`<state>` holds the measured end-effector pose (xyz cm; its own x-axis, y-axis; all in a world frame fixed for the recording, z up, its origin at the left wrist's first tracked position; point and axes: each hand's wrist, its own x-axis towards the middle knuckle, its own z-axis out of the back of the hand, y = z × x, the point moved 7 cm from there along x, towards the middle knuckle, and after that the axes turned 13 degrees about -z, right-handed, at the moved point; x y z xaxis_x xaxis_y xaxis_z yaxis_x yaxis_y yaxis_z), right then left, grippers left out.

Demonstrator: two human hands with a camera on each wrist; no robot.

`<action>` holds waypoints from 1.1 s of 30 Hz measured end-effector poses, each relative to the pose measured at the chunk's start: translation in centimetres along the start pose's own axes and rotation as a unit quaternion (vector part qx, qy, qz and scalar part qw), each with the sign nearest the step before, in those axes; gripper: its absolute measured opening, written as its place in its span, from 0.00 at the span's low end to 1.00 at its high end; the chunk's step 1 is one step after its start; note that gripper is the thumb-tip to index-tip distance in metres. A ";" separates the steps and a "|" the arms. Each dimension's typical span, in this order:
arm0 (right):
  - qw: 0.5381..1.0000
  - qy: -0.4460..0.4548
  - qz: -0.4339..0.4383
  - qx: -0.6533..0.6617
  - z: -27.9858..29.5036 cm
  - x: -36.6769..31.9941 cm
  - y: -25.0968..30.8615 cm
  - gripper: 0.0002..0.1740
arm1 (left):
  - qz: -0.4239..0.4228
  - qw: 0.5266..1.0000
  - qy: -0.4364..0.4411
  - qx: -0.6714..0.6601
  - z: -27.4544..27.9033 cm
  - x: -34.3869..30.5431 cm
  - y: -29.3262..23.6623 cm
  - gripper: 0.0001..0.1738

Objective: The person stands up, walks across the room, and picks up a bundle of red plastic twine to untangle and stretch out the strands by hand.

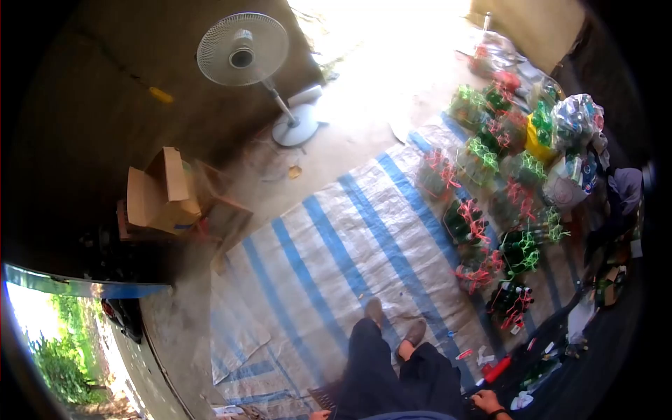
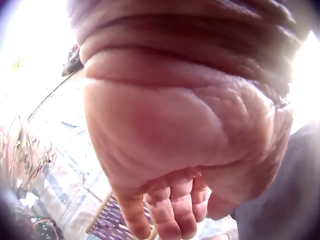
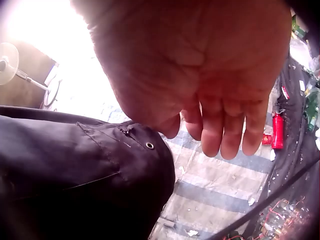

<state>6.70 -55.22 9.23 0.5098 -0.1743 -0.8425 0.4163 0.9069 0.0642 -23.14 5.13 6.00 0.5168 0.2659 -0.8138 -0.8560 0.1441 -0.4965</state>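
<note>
My left hand point(image 2: 175, 135) hangs palm toward the camera, its fingers loosely bent with nothing in them. Below its fingertips is a purple and white woven panel with a pale frame point(image 2: 111, 215). In the head view only a sliver of the left hand point(image 1: 320, 415) shows at the bottom edge. The right hand point(image 3: 210, 90) also holds nothing and its fingers hang relaxed, close beside the dark-trousered leg point(image 3: 95, 165). Beyond its fingers lies a red bottle-shaped object point(image 3: 278, 132). In the head view the right hand point(image 1: 488, 402) is just below that red object.
A blue-and-white striped tarp point(image 1: 315, 266) covers the floor under the feet. Bundles of bottles tied with red and green string point(image 1: 476, 220) stand on its right side, with stuffed bags point(image 1: 577, 122) behind. A standing fan point(image 1: 294, 126) and a cardboard box point(image 1: 164, 196) are further left.
</note>
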 end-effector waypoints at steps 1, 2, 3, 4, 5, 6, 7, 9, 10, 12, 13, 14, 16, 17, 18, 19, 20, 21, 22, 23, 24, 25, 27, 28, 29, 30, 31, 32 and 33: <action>1.000 -0.002 -0.004 -0.003 0.7 -0.1 0.4 0.19 | 0.002 1.000 -0.001 0.006 -0.3 0.6 -0.7 0.18; 1.000 0.007 0.002 0.015 1.2 -0.3 1.0 0.19 | 0.003 1.000 -0.001 0.011 -0.5 0.9 -1.4 0.18; 0.999 0.016 0.008 0.035 1.7 -0.6 1.8 0.19 | -0.001 1.000 -0.001 0.016 -0.4 1.6 -2.3 0.18; 0.999 0.009 0.007 0.038 1.9 -0.5 2.8 0.19 | -0.006 1.000 -0.001 0.019 0.0 2.6 -3.2 0.19; 0.999 0.032 -0.013 0.008 2.0 0.0 3.6 0.19 | -0.012 1.000 -0.003 0.022 0.5 3.6 -4.0 0.19; 0.997 0.062 -0.035 -0.029 2.5 -0.4 4.2 0.21 | -0.018 0.999 -0.004 0.028 1.3 4.5 -4.6 0.20; 0.997 0.062 -0.036 -0.035 3.1 -1.5 5.1 0.21 | -0.023 0.999 -0.005 0.039 2.4 5.0 -5.1 0.20; 0.992 0.114 -0.026 -0.045 3.2 -4.2 10.2 0.19 | -0.043 0.997 -0.006 0.071 5.2 7.3 -7.0 0.21; 0.991 0.128 -0.026 -0.022 1.8 -3.7 10.5 0.20 | -0.053 0.994 -0.006 0.091 6.6 8.0 -7.7 0.21; 0.990 0.140 -0.018 0.019 0.8 -3.6 12.0 0.20 | -0.058 0.992 -0.002 0.115 9.3 8.7 -9.0 0.22; 0.989 0.141 -0.011 0.045 0.9 -3.3 13.2 0.20 | -0.019 1.000 -0.004 -0.003 10.6 9.2 -9.4 0.19; 0.987 0.144 -0.003 0.070 0.9 -3.2 14.2 0.21 | 0.021 0.992 -0.006 -0.120 11.4 9.7 -10.2 0.18; 0.981 0.148 0.018 0.127 0.9 -2.8 16.2 0.21 | 0.042 0.993 0.013 -0.112 13.5 9.8 -14.3 0.16; 0.976 0.148 0.032 0.160 0.9 -2.7 17.4 0.22 | 0.066 0.992 0.031 -0.106 13.9 9.8 -15.4 0.15; 0.967 0.150 0.047 0.199 0.7 -2.5 18.5 0.22 | 0.066 0.992 0.039 -0.099 13.8 10.2 -15.2 0.15; 0.956 0.144 0.067 0.245 0.8 -2.3 20.0 0.23 | 0.063 0.994 0.049 -0.074 13.6 10.7 -14.1 0.16; 0.947 0.135 0.089 0.279 1.0 -2.0 21.0 0.24 | 0.058 0.995 0.065 -0.046 13.5 11.1 -13.0 0.16; 0.926 0.107 0.117 0.343 1.5 -2.4 22.7 0.24 | 0.058 0.994 0.084 -0.033 12.9 11.3 -11.8 0.16; 0.956 0.219 0.036 0.191 -1.2 -0.9 18.6 0.26 | 0.029 0.997 0.065 -0.017 12.4 11.6 -11.1 0.17; 0.966 0.202 0.059 0.151 0.4 -1.1 19.3 0.25 | -0.002 0.999 0.042 -0.006 12.0 12.3 -11.8 0.20; 0.967 0.217 0.060 0.115 1.7 -1.4 20.0 0.23 | -0.020 0.999 0.032 0.007 11.8 12.6 -12.2 0.19; 0.975 0.204 0.069 0.053 0.3 0.7 18.6 0.23 | -0.025 0.999 0.034 0.017 11.5 12.8 -13.0 0.19; 0.976 0.177 0.068 0.103 -3.9 5.7 13.2 0.23 | -0.036 0.998 0.037 0.029 10.4 13.7 -15.1 0.19; 0.975 0.183 0.065 0.107 -1.6 4.7 15.2 0.23 | -0.037 0.998 0.040 0.033 10.0 13.8 -15.7 0.19; 0.974 0.188 0.061 0.110 1.3 3.2 18.0 0.23 | -0.036 0.998 0.041 0.036 9.6 14.1 -16.3 0.19; 0.973 0.194 0.058 0.114 4.9 1.3 21.7 0.23 | -0.038 0.998 0.043 0.040 9.2 14.4 -16.8 0.19; 0.973 0.193 0.054 0.117 5.3 1.4 21.6 0.23 | -0.039 0.997 0.043 0.042 8.9 15.0 -17.3 0.18; 0.973 0.192 0.051 0.118 5.5 1.7 21.4 0.22 | -0.039 0.997 0.043 0.044 8.6 15.3 -17.7 0.18; 0.973 0.192 0.047 0.119 5.4 1.9 21.1 0.22 | -0.038 0.997 0.044 0.047 8.5 15.6 -18.1 0.18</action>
<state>20.54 -38.46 11.82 0.2541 0.1018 -0.9618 0.5671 0.7899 0.2334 0.26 14.74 4.86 0.5760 0.1658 -0.8005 -0.8097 0.2503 -0.5307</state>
